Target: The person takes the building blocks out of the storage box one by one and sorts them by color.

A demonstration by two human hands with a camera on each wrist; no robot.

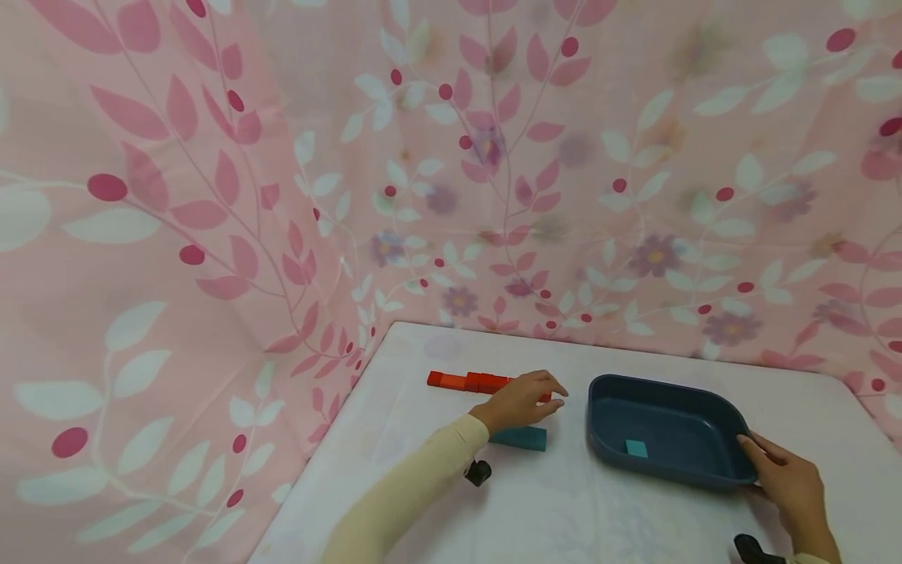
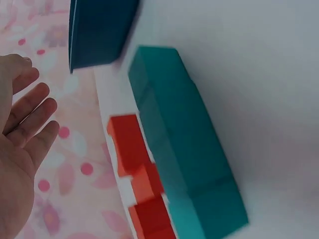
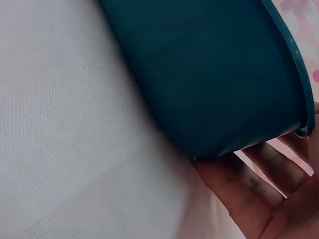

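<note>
My left hand (image 1: pixel 524 401) hovers over the right end of a row of red blocks (image 1: pixel 454 381), its fingers loosely extended with nothing between them. Nearer to me, partly behind that forearm, lies a row of teal blocks (image 1: pixel 521 439); the left wrist view shows the teal blocks (image 2: pixel 184 134) lined up end to end beside the red blocks (image 2: pixel 129 144). My right hand (image 1: pixel 792 482) grips the right end of a dark blue tray (image 1: pixel 683 431), thumb over the rim and fingers against the outer wall. One small teal block (image 1: pixel 636 448) lies inside the tray.
A white cloth covers the table (image 1: pixel 550 517). Pink floral curtains (image 1: pixel 493 196) hang along its back and left edges. Black wrist-camera mounts (image 1: pixel 478 472) stick out beneath both wrists.
</note>
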